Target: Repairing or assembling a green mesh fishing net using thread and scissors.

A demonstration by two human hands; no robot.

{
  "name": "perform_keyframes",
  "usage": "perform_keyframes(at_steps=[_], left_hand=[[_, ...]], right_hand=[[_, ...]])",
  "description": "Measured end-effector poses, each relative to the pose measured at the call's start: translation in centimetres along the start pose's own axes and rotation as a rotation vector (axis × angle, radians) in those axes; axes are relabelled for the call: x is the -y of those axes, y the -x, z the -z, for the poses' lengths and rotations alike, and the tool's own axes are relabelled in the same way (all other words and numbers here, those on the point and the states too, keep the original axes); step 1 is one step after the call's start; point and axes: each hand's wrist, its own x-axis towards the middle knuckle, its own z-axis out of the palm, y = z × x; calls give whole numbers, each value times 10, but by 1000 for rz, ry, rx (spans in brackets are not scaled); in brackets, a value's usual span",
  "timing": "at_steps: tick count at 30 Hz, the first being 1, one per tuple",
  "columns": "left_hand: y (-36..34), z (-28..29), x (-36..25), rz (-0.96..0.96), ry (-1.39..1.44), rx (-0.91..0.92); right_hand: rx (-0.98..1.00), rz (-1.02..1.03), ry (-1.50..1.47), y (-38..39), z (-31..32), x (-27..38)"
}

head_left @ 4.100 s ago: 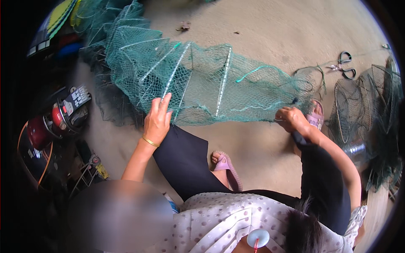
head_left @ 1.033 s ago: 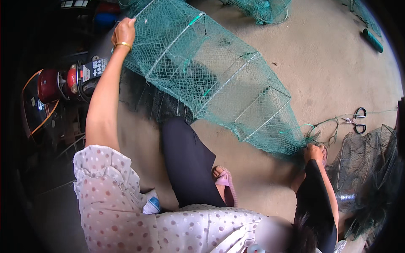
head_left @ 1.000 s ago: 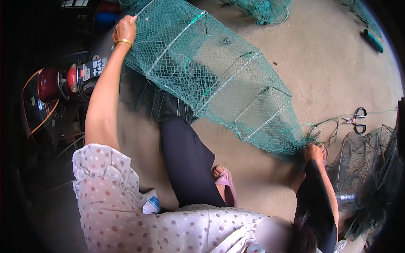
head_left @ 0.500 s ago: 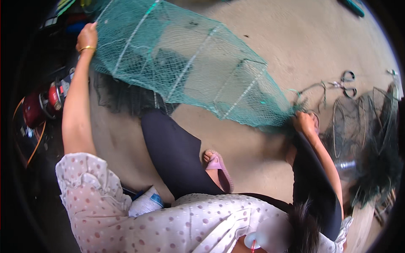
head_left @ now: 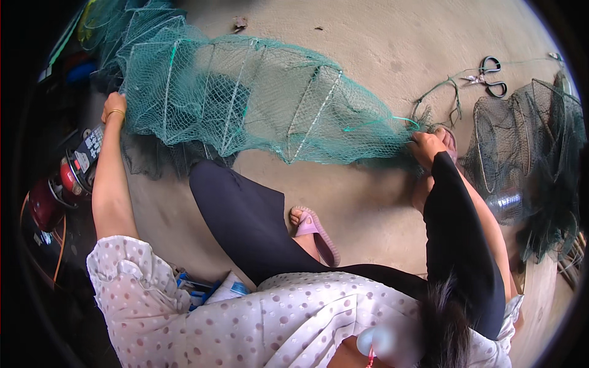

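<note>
A long green fishing net trap point(head_left: 270, 101) with square frames stretches across in front of my legs. My left hand point(head_left: 115, 108) is closed on its side at the left, by one of the frames. At the tapered right end, my right hand point(head_left: 427, 147) grips the gathered mesh beside my foot; the fingertips are partly hidden. A bright green cord point(head_left: 406, 121) shows at that end. More bunched green net point(head_left: 144, 24) lies at the upper left, beyond my left hand. Dark netting point(head_left: 156, 156) lies on the floor below the trap.
Black-handled scissors point(head_left: 489, 78) and a loose dark cord point(head_left: 453, 95) lie on the floor at the upper right. A dark net with hoops point(head_left: 521, 135) is heaped at the right. A red machine point(head_left: 55, 190) stands at the left, and a white-and-blue bag point(head_left: 228, 288) sits beside me.
My left hand has come down and slightly left, lowering the trap's left side; the mesh hangs looser there. My right hand still holds the tapered end, a little higher in view.
</note>
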Motion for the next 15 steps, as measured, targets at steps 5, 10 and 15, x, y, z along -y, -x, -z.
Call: perform_keyframes(at_steps=[5, 10, 15], left_hand=[[22, 31, -79, -421, 51, -327], [43, 59, -212, -1048, 377, -491], [50, 33, -270, -688, 251, 228]], right_hand=[[50, -38, 26, 4, 5, 6], [71, -42, 82, 6, 5, 7], [47, -18, 2, 6, -4, 3]])
